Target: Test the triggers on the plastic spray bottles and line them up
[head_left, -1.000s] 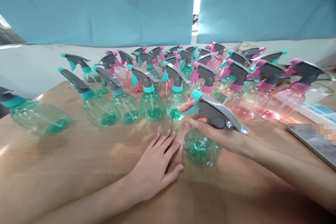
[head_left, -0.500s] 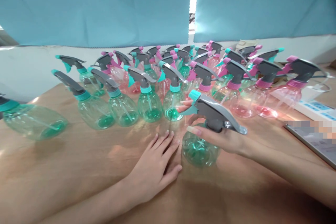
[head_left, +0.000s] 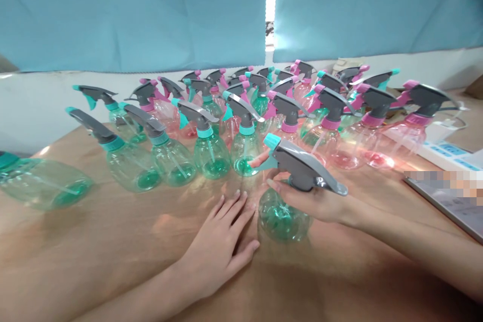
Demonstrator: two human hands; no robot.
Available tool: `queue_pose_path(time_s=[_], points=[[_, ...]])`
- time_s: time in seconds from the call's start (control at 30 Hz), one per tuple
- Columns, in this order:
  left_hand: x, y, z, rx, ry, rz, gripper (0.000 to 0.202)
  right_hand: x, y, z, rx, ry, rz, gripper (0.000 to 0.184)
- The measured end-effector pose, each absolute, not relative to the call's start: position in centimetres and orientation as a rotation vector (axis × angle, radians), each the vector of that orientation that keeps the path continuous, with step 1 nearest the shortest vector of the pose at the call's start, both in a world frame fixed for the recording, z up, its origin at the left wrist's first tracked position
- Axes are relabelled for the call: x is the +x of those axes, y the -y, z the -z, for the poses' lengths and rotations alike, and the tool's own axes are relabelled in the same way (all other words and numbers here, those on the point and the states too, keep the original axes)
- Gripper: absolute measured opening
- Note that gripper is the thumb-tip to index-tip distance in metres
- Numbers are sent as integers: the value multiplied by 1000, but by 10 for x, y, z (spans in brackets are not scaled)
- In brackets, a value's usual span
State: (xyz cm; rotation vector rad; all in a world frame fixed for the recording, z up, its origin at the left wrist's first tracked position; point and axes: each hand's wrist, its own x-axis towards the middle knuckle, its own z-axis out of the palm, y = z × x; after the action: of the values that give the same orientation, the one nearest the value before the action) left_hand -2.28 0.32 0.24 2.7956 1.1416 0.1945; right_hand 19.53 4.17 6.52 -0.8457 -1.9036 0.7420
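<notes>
My right hand [head_left: 320, 201] is wrapped around the neck of a green spray bottle [head_left: 283, 221], just below its grey head with a turquoise nozzle. One finger reaches to the turquoise trigger. The bottle stands close to upright on the wooden table [head_left: 124, 261]. Palm down on the tabletop, my left hand [head_left: 222, 241] lies with its fingers spread, a little left of the held bottle and holding nothing. Beyond it stands a row of green spray bottles, the closest being a green bottle [head_left: 212, 156] with a turquoise collar.
Several more green and pink spray bottles crowd the back, among them a pink bottle [head_left: 347, 146]. A further green bottle [head_left: 45, 181] is at the far left. At right lie a flat dark-edged device [head_left: 445, 206] and a white-and-blue item [head_left: 449, 153]. Blue curtains [head_left: 132, 15] hang behind.
My right hand's fingers have closed further around the bottle's neck, with a finger now at the trigger. The whole view has shifted slightly. My left hand stays flat on the table.
</notes>
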Motion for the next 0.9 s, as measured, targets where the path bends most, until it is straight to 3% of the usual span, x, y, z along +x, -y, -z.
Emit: queue_pose_path(time_s=[0.23, 0.5, 0.63, 0.8, 0.9], points=[[-23, -4, -2, 2794, -1145, -198, 55, 196, -39, -71, -847, 1868, -847, 17], [-22, -4, -4, 2798, -1150, -151, 56, 195, -33, -80, -764, 1788, -930, 23], [-23, -4, -3, 2798, -1165, -140, 55, 197, -33, -78, -858, 1787, -1057, 15], [-24, -4, -2, 2799, -1155, -126, 56, 197, -38, -67, -750, 1799, -1016, 20], [-24, -4, -1, 2798, -1152, -134, 57, 197, -39, -63, -721, 1795, -985, 33]])
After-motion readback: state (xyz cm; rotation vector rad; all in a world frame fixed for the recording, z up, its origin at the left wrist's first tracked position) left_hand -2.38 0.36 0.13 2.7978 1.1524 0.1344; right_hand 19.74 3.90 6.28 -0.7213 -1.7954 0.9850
